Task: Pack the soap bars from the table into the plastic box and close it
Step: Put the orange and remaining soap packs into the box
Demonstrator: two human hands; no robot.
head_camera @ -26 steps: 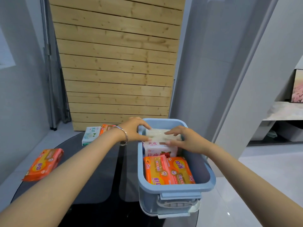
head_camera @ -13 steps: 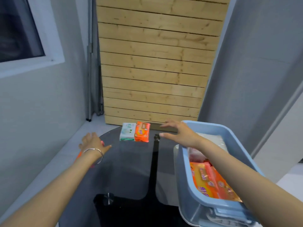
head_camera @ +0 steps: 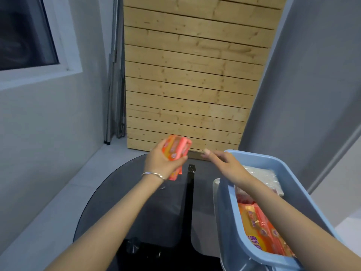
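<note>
Left hand point(head_camera: 163, 163) grips the orange soap pack point(head_camera: 175, 147), long axis pointing away, left of the plastic box point(head_camera: 227, 212); right hand point(head_camera: 224, 164), fingers extended and empty, lies between.

A single wide-angle camera, worn on the head, is looking forward and down across the dark glass bench point(head_camera: 121, 173) and is facing the wooden slat panel point(head_camera: 195, 75). It is sitting close, within arm's reach, and the blue plastic box point(head_camera: 228, 212) is running off the lower right corner.
</note>
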